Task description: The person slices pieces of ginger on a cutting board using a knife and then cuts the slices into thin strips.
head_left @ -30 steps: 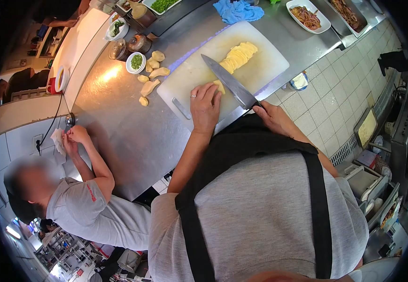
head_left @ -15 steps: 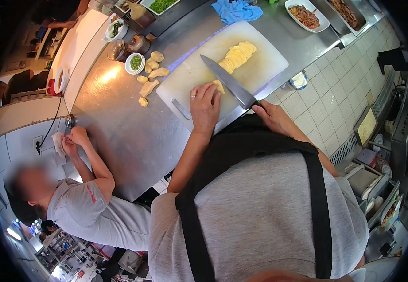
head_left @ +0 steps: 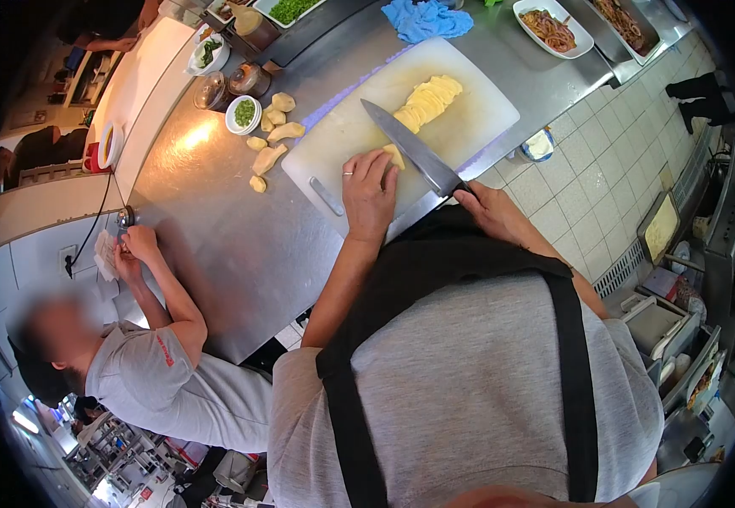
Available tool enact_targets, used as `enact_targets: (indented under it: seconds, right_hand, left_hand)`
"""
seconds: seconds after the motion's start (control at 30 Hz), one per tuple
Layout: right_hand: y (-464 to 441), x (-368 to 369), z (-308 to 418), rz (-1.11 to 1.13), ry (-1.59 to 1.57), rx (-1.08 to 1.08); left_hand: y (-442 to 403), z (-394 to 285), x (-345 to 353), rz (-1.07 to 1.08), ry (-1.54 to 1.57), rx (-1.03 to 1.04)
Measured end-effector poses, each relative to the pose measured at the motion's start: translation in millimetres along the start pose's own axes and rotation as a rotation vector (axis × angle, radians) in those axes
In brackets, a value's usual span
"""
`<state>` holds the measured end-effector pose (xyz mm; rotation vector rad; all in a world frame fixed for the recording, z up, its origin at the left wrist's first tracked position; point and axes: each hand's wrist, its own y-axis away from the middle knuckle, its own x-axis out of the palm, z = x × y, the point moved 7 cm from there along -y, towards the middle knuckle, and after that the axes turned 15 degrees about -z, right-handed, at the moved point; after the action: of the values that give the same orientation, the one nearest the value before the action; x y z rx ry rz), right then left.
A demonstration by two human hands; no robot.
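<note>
My right hand is closed round the handle of a large kitchen knife. The broad blade lies across a white cutting board, its tip pointing away and to the left. My left hand, a ring on one finger, presses its bent fingers on a piece of peeled ginger close beside the blade. Beyond the knife, thin yellow ginger slices lie fanned in an overlapping row. Several peeled ginger pieces sit on the steel counter left of the board.
A bowl of chopped greens and jars stand at the far left. A blue cloth lies behind the board, with a white dish of food to its right. A co-worker stands at my left, holding a whitish cloth or paper.
My hands, the knife and the ginger look unmoved. The co-worker's hands and the whitish material have shifted slightly. More of a person's dark-clad legs shows at the upper right.
</note>
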<state>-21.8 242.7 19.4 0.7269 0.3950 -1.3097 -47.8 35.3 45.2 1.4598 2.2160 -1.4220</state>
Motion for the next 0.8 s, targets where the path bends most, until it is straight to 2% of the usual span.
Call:
enact_targets:
  seconds: [0.33,0.8]
  right_hand:
    - [-3,3,-2,-0.04,-0.029,-0.073]
    - [-3,-1,12,-0.039,0.018,-0.067]
  left_hand:
    - [0,0,0,0.011,-0.001,-0.003]
    - [-1,0,-1,-0.005,0.003,-0.001]
